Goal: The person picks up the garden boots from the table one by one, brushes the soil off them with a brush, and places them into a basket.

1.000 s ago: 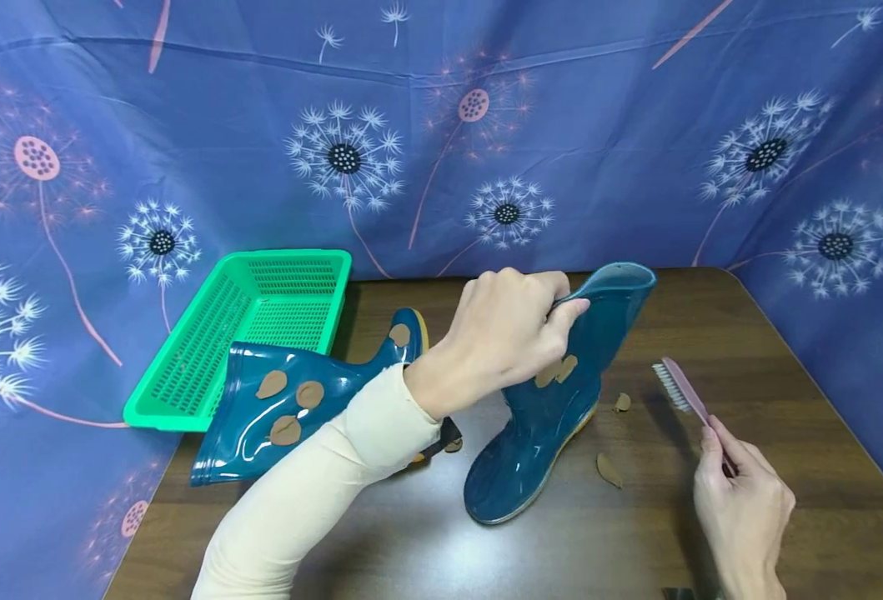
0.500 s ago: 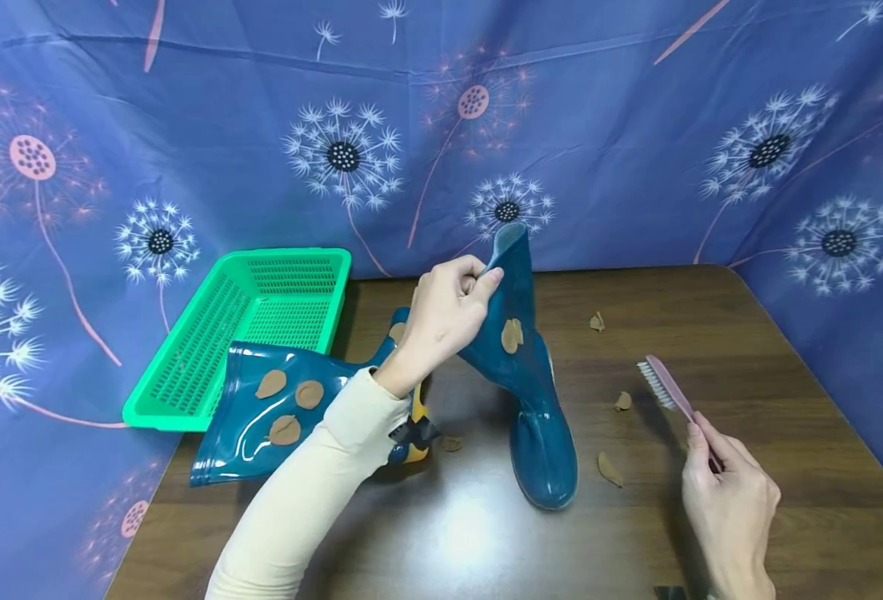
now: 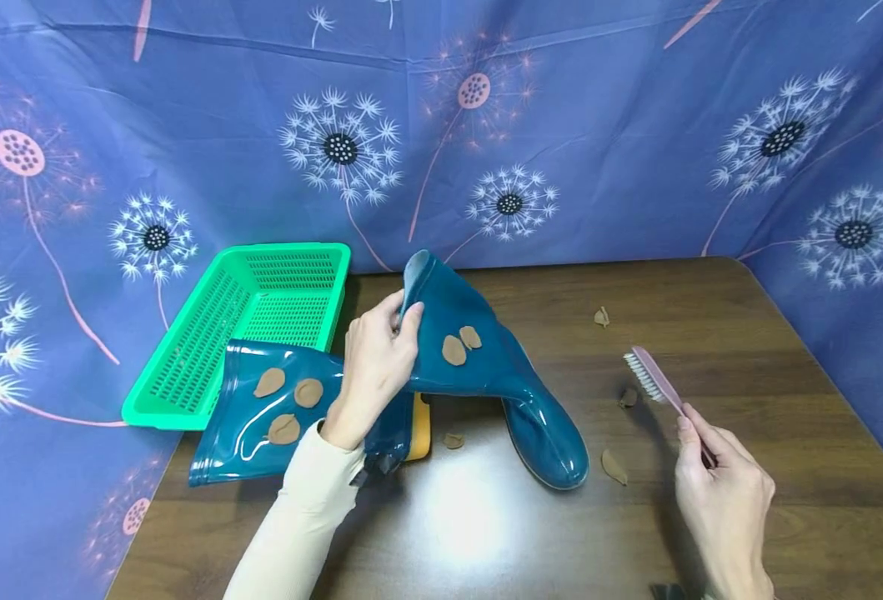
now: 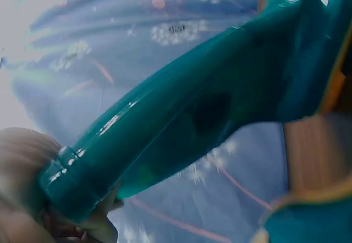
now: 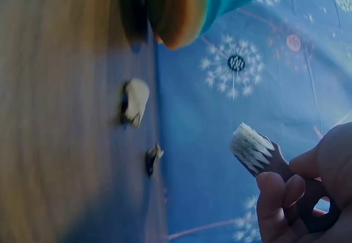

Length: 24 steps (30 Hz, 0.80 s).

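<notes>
My left hand (image 3: 377, 354) pinches the top edge of a dark teal rubber boot (image 3: 444, 292), which leans with its opening up left and its toe at front right. Two brown mud-like patches (image 3: 454, 351) mark its shaft. In the left wrist view, fingers wrap the rim of the boot (image 4: 159, 127). A second teal boot (image 3: 216, 446) with several brown patches lies on its side at left, partly behind the left hand and the first boot. My right hand (image 3: 726, 492) grips a pink-handled brush (image 3: 659, 379), white bristles facing left, raised over the table.
A green plastic basket (image 3: 174, 367) stands at the back left, behind the lying boot. Several brown flakes (image 3: 614, 467) are scattered on the wooden table (image 3: 786, 400). A blue dandelion-print cloth (image 3: 599, 125) hangs behind the table.
My left hand has moved left, swinging the boot's top leftward and lower, while its toe has turned to the right. The right hand with the brush has shifted slightly left.
</notes>
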Available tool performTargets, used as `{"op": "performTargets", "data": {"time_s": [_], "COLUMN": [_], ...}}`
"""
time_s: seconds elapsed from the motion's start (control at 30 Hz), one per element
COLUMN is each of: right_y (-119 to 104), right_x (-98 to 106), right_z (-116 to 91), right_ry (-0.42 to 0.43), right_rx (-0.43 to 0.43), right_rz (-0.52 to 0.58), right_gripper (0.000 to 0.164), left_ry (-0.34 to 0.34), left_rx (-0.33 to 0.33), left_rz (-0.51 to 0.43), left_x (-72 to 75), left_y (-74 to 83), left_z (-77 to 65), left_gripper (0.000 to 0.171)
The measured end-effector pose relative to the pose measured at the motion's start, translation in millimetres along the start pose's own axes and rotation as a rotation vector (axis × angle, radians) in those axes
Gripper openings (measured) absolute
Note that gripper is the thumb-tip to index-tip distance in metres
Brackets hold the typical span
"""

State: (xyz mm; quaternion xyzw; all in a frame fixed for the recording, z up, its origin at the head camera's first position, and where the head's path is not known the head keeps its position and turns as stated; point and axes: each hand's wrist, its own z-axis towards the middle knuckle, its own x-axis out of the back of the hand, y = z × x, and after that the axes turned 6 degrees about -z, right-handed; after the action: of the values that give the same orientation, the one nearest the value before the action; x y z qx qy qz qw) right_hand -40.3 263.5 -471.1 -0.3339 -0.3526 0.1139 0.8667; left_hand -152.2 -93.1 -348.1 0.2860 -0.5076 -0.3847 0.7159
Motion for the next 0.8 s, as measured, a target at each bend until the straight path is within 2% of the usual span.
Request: {"op": "performTargets", "data": {"time_s": [0.1,0.17,0.3,0.5,0.63,0.8], "right_y": [-10,-16,-31,-58,-78,-102], "right_x": [-4,-8,-14,-19,-26,-40], "right_z": [0,-2,-6,-8,-13,-24], "right_ry": [-0.026,-0.039,-0.066,-0.115,-0.164,-0.245], "right_rx": [0.028,0.047,0.100,0.234,0.302,0.388], "right_rz": [0.025,0.041,0.078,0.146,0.183,0.172], "right_gripper": [0.023,0.023,0.024,0.025,0.027,0.030], "left_ry": [0.033,0.049,0.079,0.127,0.080,-0.007], "left_rx": [0.056,0.078,0.100,0.120,0.116,0.190], "left_rz": [0.005,0.004,-0.001,-0.071,-0.082,-0.109], "left_x": [11.1,17.0,23.9,21.7,16.9,9.1], "left_y": [-17.9,-28.4,-44.7,-58.7,-64.8,-73.0], "left_z": [-12.9,-20.5,-34.0,-46.9,-49.6,-53.2], "left_gripper": [0.050,0.056,0.053,0.052,0.039,0.039]}}
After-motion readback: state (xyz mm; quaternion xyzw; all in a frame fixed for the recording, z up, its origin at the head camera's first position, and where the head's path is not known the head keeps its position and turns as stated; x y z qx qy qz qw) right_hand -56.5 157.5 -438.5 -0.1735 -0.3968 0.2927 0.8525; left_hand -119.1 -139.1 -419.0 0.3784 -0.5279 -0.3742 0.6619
